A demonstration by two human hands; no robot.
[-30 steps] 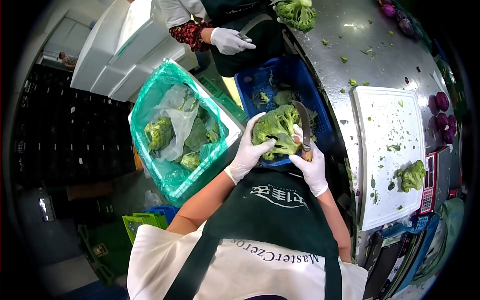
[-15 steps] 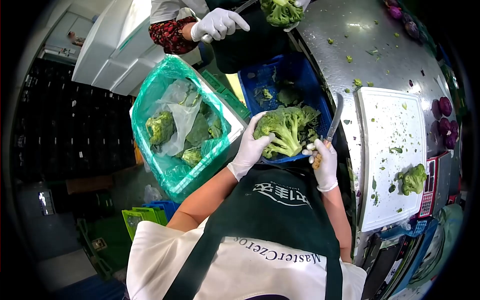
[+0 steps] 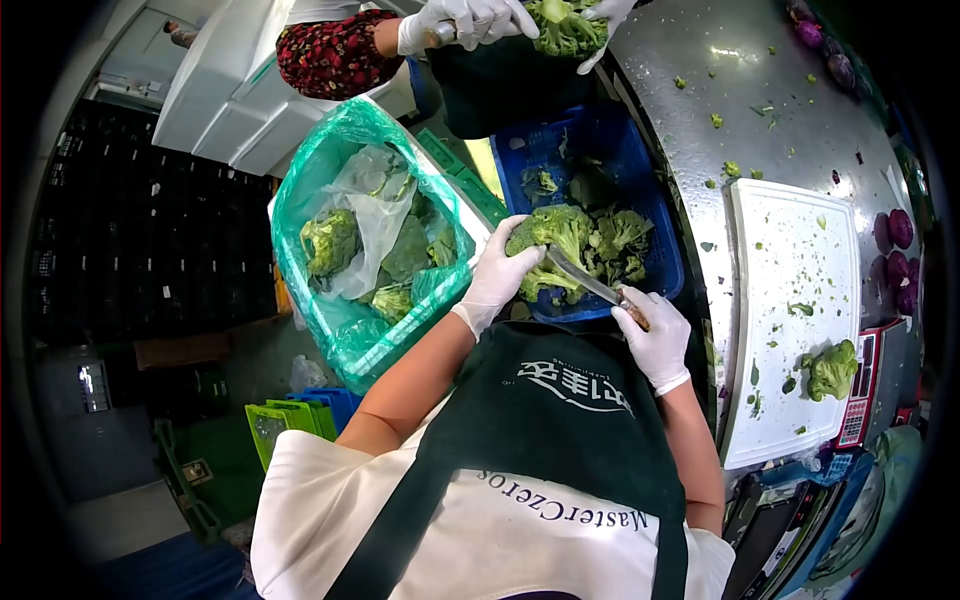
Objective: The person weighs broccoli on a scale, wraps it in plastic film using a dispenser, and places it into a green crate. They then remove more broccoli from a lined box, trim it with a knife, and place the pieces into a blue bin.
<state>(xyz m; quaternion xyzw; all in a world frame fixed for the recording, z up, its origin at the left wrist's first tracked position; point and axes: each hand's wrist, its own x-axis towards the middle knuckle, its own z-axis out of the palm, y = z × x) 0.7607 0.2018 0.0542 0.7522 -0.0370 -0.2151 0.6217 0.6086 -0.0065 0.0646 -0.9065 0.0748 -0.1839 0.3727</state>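
Observation:
My gloved left hand (image 3: 494, 275) is closed around a broccoli head (image 3: 553, 228), holding it over the near side of a blue crate (image 3: 648, 165). A knife (image 3: 582, 275) with a wooden handle is gripped in my gloved right hand (image 3: 656, 338). Its curved blade points left and lies across the broccoli's stalks, close to my left thumb. More broccoli pieces (image 3: 622, 235) and leaves lie in the crate just beyond the blade. How deep the edge sits in the stalk is hidden.
Left of the crate stands a box lined with a green bag (image 3: 300, 180), holding broccoli. On the metal table (image 3: 690, 130) are a white cutting board (image 3: 790, 260), a broccoli piece (image 3: 832, 370) and purple vegetables (image 3: 900, 228). Opposite, a co-worker's gloved hands (image 3: 470, 22) hold broccoli.
The knife has swung from pointing away, up beside the crate, to lying leftward across the broccoli stalks. The broccoli in my left hand has tilted. The co-worker's hands have shifted.

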